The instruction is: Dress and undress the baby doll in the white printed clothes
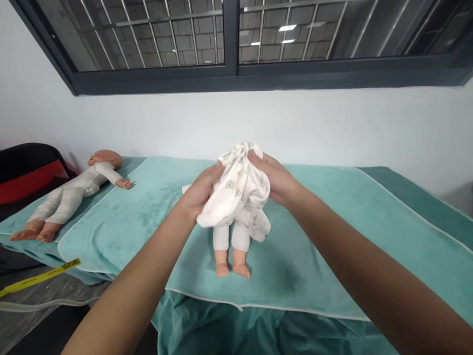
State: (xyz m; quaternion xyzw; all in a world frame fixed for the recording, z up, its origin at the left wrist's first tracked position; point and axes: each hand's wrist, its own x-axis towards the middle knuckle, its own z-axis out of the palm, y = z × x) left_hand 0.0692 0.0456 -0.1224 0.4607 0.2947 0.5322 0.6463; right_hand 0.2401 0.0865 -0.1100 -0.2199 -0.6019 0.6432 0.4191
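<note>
central doll point(241, 239), head and torso hidden behind white cloth point(238, 187), chair point(31, 182) and yellow strap point(40, 278) cut off at left

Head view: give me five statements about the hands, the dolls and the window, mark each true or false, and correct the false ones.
1. The left hand and the right hand both hold the printed white cloth. True.
2. Two bare feet of the near doll show below the cloth. True.
3. The near doll's head is in plain view. False: the cloth and hands block the view of it.
4. A second doll lies on the teal bedding, toward the picture's left. True.
5. The window frame is white. False: the window frame is dark.
</note>
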